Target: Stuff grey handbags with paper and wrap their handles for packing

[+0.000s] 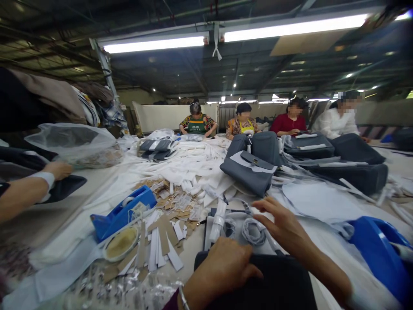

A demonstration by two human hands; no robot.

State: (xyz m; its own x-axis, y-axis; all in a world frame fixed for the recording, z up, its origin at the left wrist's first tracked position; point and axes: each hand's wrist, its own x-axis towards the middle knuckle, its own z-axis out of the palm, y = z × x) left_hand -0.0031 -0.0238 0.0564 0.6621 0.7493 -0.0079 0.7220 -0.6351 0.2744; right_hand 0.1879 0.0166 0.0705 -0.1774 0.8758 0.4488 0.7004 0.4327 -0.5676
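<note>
My left hand [226, 267] lies with curled fingers on the top edge of a dark bag [277, 284] at the near edge of the table. My right hand [280, 226] hovers just beyond it, fingers spread and holding nothing, next to a coiled grey strap [253, 230] and a white roll [217, 221]. Whether the left fingers truly grip the bag's edge is partly hidden.
A blue tape dispenser [122, 211], a dish of yellowish paste [121, 243] and loose card strips [161, 245] lie to the left. Grey bags [251, 170] and white strips cover the middle. A blue tub [380, 252] stands at right. A co-worker's arm [29, 191] reaches in from the left; several people sit opposite.
</note>
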